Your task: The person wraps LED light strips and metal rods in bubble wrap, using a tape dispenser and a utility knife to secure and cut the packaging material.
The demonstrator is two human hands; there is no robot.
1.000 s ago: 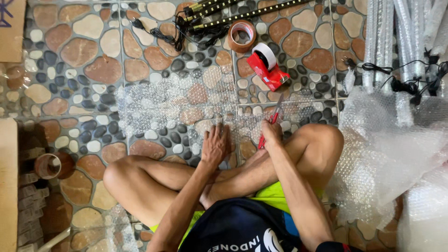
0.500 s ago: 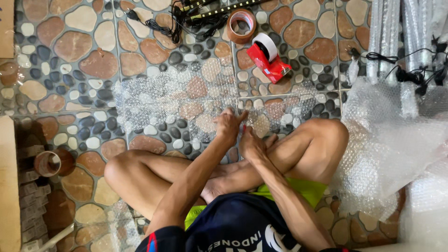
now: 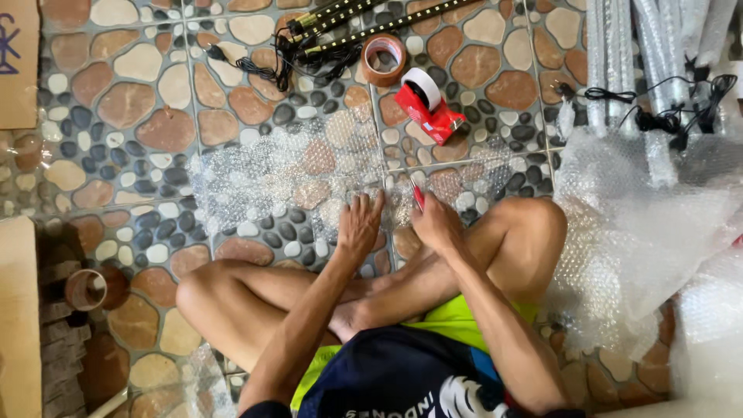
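Observation:
A sheet of clear bubble wrap [image 3: 286,174] lies flat on the pebble-pattern tile floor in front of my crossed legs. My left hand [image 3: 358,226] presses flat on its near edge, fingers spread. Beside it, my right hand [image 3: 436,224] grips a small red-handled cutter [image 3: 418,197], its tip pointing away from me onto the wrap.
A red tape dispenser [image 3: 428,108] and a brown tape roll [image 3: 385,58] lie beyond the sheet. Black light strips with cables [image 3: 340,27] sit at the top. Bubble-wrapped tubes [image 3: 635,54] and heaped bubble wrap [image 3: 642,232] fill the right. Cardboard [image 3: 19,310] and another tape roll [image 3: 85,289] are at left.
My hands have drawn closer together on the wrap's near edge. The right hand with the red cutter moved left, next to the left hand. The view shifted slightly.

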